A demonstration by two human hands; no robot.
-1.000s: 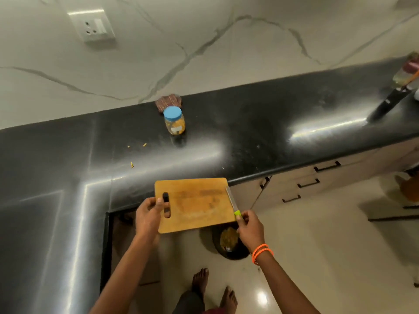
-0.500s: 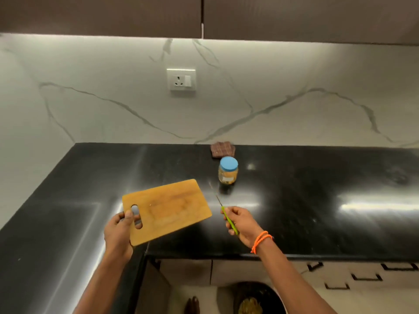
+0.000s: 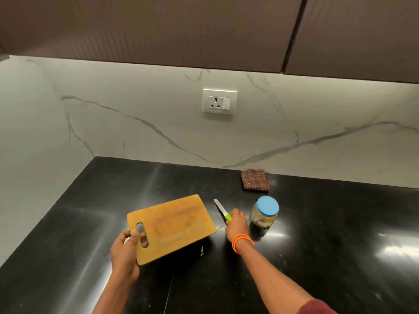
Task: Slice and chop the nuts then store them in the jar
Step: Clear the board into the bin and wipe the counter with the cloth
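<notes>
My left hand [image 3: 125, 252] grips the handle end of a wooden cutting board [image 3: 174, 225], thumb by its slot, and holds it just above the black counter [image 3: 317, 257]. The board's top is bare. My right hand [image 3: 237, 224], with orange bands at the wrist, holds a small knife [image 3: 221, 209] by its green handle, blade pointing away toward the wall. A clear jar [image 3: 264, 214] with a blue lid and nut pieces inside stands upright just right of that hand. A few nut bits [image 3: 202, 250] lie on the counter under the board's near edge.
A folded brown checked cloth [image 3: 255, 180] lies by the marble backsplash behind the jar. A wall socket [image 3: 220, 100] sits above it. Dark cabinets [image 3: 204, 30] hang overhead. The counter turns a corner at the far left.
Both hands have come from over the floor bin to above the counter. The board now sits lower and nearer the counter, and the knife has moved next to the jar.
</notes>
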